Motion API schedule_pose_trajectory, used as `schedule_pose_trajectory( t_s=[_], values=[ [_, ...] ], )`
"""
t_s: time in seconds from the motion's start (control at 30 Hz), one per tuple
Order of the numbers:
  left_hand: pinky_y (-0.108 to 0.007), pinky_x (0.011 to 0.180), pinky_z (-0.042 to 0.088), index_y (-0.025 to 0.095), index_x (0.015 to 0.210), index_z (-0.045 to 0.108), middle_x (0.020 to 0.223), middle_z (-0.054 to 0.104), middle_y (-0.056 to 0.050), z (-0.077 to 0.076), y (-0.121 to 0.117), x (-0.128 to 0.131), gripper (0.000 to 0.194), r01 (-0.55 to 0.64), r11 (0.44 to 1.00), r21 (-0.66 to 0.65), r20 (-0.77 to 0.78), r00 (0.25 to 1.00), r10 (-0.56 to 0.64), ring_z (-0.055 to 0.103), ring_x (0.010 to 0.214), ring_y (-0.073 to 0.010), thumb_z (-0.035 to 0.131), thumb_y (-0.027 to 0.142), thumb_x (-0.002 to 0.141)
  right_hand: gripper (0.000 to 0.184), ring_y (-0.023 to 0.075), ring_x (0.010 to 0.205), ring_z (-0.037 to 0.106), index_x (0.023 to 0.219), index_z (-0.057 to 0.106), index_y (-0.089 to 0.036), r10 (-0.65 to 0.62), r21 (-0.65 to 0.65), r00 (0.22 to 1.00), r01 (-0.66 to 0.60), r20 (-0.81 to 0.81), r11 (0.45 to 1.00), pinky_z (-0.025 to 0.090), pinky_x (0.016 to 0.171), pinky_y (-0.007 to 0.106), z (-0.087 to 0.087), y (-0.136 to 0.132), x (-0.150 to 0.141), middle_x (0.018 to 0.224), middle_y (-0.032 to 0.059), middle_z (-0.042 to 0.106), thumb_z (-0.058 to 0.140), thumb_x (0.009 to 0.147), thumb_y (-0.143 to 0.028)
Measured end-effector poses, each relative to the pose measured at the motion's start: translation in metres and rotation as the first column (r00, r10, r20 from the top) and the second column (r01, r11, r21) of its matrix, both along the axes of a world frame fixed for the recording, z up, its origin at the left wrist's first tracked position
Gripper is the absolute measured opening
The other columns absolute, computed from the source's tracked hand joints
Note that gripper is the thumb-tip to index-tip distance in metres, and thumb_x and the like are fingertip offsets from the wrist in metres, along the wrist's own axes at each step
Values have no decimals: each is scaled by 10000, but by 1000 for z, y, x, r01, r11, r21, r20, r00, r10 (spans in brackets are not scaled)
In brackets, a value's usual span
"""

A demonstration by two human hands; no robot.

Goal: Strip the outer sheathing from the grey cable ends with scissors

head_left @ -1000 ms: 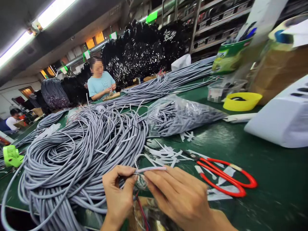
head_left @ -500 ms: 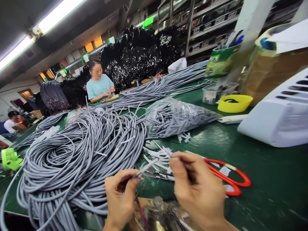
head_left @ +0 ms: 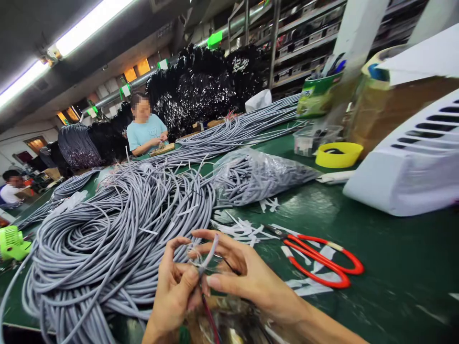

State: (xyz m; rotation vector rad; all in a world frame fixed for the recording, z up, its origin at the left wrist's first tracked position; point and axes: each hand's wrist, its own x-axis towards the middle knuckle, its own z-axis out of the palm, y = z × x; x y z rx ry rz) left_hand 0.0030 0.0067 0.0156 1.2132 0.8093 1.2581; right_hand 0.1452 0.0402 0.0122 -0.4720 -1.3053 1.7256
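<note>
My left hand (head_left: pixel 174 292) pinches the end of a grey cable (head_left: pixel 209 250) near the table's front edge, with red and dark inner wires (head_left: pixel 207 310) hanging below it. My right hand (head_left: pixel 247 277) is pressed close against it, its fingers pinched on the same cable end and some thin clear film around it. A large coil of grey cables (head_left: pixel 107 239) lies just left of both hands. Red-handled scissors (head_left: pixel 319 260) rest on the green table (head_left: pixel 358 229) to the right, untouched, among white paper strips (head_left: pixel 244 229).
A clear bag of cut grey pieces (head_left: pixel 258 177), a yellow bowl (head_left: pixel 337 154), a white machine (head_left: pixel 409 162) and a green can (head_left: pixel 317 95) stand at the right. A green fan (head_left: pixel 12 242) sits far left. A person in a light blue shirt (head_left: pixel 145 131) works across the table.
My right hand lifted away to the right half a second ago, then came back against the left hand at the cable end. The view has shifted slightly right.
</note>
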Motion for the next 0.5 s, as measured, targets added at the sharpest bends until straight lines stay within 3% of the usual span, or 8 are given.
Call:
schedule_pose_trajectory(
  t_s=[0.07,0.2,0.37,0.5],
  values=[
    [-90,304,187,237,1046,417,485,539,65,-1,1,-1,370,17,999,-27,4,1000,-17,221,275,10,602,409,776,554,120,528,614,1037,522,-190,-60,-91,998,58,-16,994,509,534,249,4,1,-1,795,23,666,756,564,-358],
    [-96,301,152,192,943,498,466,498,68,0,3,0,351,-19,996,-86,-15,1000,18,204,294,13,648,424,726,409,114,493,587,809,563,-168,-240,-144,971,241,25,960,494,513,215,9,0,-3,542,-41,606,791,499,-304],
    [-115,342,200,118,778,621,440,403,75,1,3,4,365,-176,980,-95,-39,984,173,238,358,2,753,405,596,276,98,521,587,762,597,-157,-332,-9,939,334,96,942,478,506,186,8,-6,-6,656,0,643,745,552,-259],
    [-124,334,175,100,698,655,435,388,63,1,4,4,335,-260,962,-85,1,965,261,222,360,0,744,408,602,160,111,555,594,744,612,-157,-359,82,920,350,156,933,489,522,199,4,-2,-7,676,11,629,654,627,-258]
  ],
)
